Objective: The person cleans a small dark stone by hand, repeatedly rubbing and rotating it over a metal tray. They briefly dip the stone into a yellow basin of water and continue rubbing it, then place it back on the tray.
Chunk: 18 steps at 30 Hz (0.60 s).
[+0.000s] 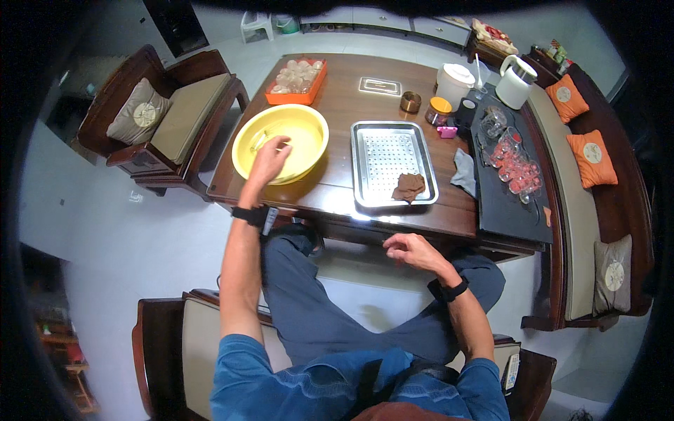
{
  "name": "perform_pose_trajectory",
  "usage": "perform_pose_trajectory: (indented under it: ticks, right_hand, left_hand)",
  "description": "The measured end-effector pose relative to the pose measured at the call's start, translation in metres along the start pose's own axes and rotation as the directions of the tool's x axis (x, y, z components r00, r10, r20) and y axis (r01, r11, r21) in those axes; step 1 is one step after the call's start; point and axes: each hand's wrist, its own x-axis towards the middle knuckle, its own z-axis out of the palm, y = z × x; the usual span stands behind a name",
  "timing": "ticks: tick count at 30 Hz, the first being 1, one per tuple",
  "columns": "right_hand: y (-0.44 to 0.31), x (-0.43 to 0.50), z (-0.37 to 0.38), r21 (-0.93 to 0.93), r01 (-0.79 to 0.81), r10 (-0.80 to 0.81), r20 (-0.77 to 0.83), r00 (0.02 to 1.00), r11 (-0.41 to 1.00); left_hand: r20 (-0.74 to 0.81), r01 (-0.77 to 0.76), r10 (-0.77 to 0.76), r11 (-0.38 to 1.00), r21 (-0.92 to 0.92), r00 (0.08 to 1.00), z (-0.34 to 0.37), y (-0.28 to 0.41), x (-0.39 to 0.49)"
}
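My left hand hovers over the near left part of a yellow plastic basin, its fingers apart and nothing visible in them. A small clear object lies in the basin beside that hand, too indistinct to name. Lower right, my right hand hangs above my lap by the table's front edge, fingers loosely bent, with no object seen in it. Closest to it on the table is a perforated metal tray, with a crumpled brown cloth at its near right corner.
Beyond the basin, an orange tray holds several clear cups. At right are a copper-coloured bowl, a yellow-lidded jar, white pitchers, a grey cloth and a black tea tray bearing glassware with red contents. Wooden sofas flank the table.
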Motion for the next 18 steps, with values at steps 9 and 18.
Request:
perform_pose_trajectory:
  ticks: [9,18]
  right_hand:
    - [0.054,0.02,-0.004,0.242,-0.124,0.13,-0.006,0.992,0.962]
    - [0.05,0.021,-0.009,-0.177,0.072,-0.064,0.055,0.996,0.982]
  left_hand:
    - [0.256,0.15,-0.333,0.826,0.543,0.907,-0.028,-0.111,0.076]
    - [0.339,0.116,-0.342,0.833,0.542,0.877,-0.04,-0.087,0.107]
